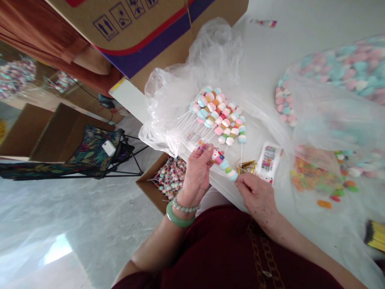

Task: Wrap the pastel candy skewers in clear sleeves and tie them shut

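Between my two hands is a marshmallow skewer (227, 167) in pale blue, white, yellow and green, with a colourfully printed clear wrapper around its left part. My left hand (197, 166), with a green bangle and beads at the wrist, pinches the wrapper end. The closed fingers of my right hand (258, 196) are at the skewer's other end, where the stick is mostly hidden. Just beyond lies a pile of unwrapped marshmallow skewers (221, 114) on a clear plastic bag. Gold twist ties (248, 165) and a stack of printed wrappers (267, 160) lie near my right hand.
Bags of loose marshmallows (349, 72) and gummy candies (309, 170) lie on the right of the table. A large cardboard box (162, 56) stands at the back. Below the table edge, another box (156, 186) holds wrapped skewers. A person's arm (92, 60) is at upper left, above a folding chair (99, 142).
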Demonstrator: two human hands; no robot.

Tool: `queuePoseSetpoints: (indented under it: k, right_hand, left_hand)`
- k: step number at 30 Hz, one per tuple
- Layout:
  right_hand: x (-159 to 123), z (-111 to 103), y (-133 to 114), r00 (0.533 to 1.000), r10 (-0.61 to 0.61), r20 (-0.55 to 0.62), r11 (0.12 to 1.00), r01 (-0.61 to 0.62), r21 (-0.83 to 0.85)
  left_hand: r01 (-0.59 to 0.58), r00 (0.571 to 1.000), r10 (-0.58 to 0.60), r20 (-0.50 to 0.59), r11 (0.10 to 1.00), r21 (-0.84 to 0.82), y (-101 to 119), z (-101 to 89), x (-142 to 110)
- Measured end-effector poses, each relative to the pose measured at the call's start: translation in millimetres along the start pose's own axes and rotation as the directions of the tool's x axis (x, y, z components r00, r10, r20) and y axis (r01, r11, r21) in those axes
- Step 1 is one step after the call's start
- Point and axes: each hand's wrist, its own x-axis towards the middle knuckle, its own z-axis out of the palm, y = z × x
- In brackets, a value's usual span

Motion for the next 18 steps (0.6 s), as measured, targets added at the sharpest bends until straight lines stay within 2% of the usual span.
queuePoseSetpoints:
  k: [3,6,8,10,11,12,14,15,16,18]
  right_hand:
    - [1.5,0.2,2.7,1.0,0.018,0.005,1.0,-0.018,-0.023]
    - [4.0,-0.4,6.3,1.0,0.012,0.024,0.999,-0.013,0.031]
    - [6.0,-0.8,7.4,0.999,0.041,0.036,0.991,-0.045,0.128]
    - [7.8,-1.1,7.2,0.985,0.136,0.102,0.932,-0.163,0.324]
    - [8.6,-1.4,6.7,0.966,0.198,0.168,0.855,-0.254,0.452]
    - [9.1,-2.1,5.9,0.935,0.247,0.252,0.739,-0.351,0.575]
    - [9.5,-4.7,4.1,0.863,0.28,0.421,0.454,-0.505,0.734]
    - [9.3,-6.9,3.2,0.837,0.272,0.475,0.333,-0.546,0.769]
    - [8.8,-9.5,2.3,0.821,0.256,0.51,0.247,-0.566,0.787]
    - [6.8,-15.4,1.0,0.806,0.211,0.553,0.134,-0.585,0.8]
  left_hand:
    - [0.031,0.998,-0.032,0.054,0.999,0.022,-0.1,0.9,-1.9]
    - [0.072,0.99,-0.081,0.116,0.994,0.081,0.8,0.8,-2.5]
    - [0.091,0.984,-0.106,0.141,0.99,0.106,1.7,0.9,-1.9]
    - [0.112,0.978,-0.13,0.161,0.987,0.117,2.8,1.7,-1.5]
    - [0.119,0.976,-0.137,0.167,0.986,0.118,3.6,2.4,-1.6]
    - [0.123,0.975,-0.142,0.172,0.985,0.118,4.5,3.4,-2.1]
    - [0.126,0.972,-0.146,0.182,0.985,0.119,6.8,5.9,-4.1]
    - [0.124,0.971,-0.146,0.191,0.985,0.121,8.2,7.4,-5.5]
    - [0.121,0.968,-0.145,0.203,0.985,0.122,9.6,9.0,-7.2]
    - [0.114,0.962,-0.14,0.235,0.986,0.122,12.6,12.9,-11.3]
